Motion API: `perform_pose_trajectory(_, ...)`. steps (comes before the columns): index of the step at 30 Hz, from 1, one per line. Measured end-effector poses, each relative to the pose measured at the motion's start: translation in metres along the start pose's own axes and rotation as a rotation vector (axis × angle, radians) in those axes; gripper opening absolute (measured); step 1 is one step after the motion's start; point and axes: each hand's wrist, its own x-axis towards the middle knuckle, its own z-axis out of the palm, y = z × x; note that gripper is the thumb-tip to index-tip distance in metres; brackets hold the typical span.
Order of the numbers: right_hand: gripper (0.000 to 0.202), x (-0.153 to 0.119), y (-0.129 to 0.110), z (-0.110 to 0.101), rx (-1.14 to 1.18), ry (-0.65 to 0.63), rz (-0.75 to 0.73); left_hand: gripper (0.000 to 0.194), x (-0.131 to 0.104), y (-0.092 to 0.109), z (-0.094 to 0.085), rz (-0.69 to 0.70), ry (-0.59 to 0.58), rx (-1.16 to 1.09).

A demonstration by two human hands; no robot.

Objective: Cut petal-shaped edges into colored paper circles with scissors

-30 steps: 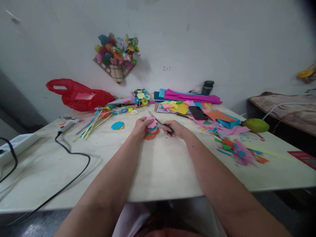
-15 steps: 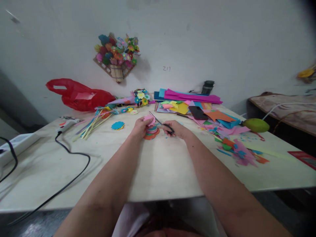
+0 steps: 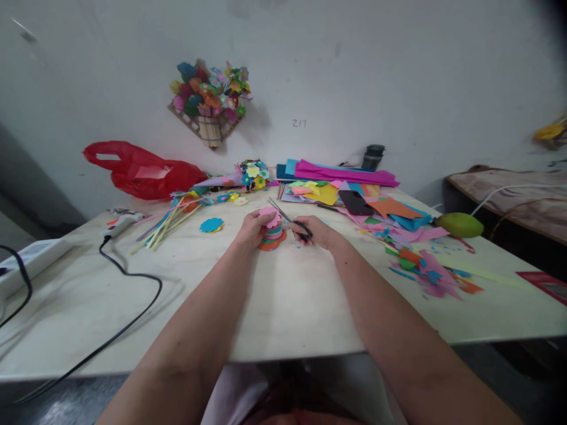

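1 pink paper flower (image 3: 270,216), pinched in L hand (image 3: 251,228) fingers over paper stack (image 3: 273,237); turned slightly vs. 0.5 s ago. 1 pr. scissors (image 3: 302,224), gripped in R hand (image 3: 318,231), beside flower, approx. same spot.

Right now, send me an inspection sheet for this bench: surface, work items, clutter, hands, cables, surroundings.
Surface: pale tabletop, small paper bits scattered on it.
Work items: pink scalloped paper, scissors, stack of scalloped pieces just below the pink one.
Clutter: paper scraps and phone at right; paper strips and glue gun at left.
Left hand: holds the pink paper.
Right hand: holds the scissors; blade opening too small to judge.
Cables: black cord runs from the glue gun over the front edge.
Surroundings: red bag near the wall; flower arrangement on the wall.
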Motion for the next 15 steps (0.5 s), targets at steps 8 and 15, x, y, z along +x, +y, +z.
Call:
perform_pose_trajectory(8,0.03,-0.0031,-0.0047,0.0011,-0.011,-0.019,0.026,0.029,0.001,0.0014,-0.0002,-0.006,0.017,0.032)
perform_pose_trajectory(15,0.035,-0.0032,-0.0046,0.0007,-0.016,-0.022,-0.003,0.029,0.0034,0.0018,-0.0041,0.022,-0.011,0.094)
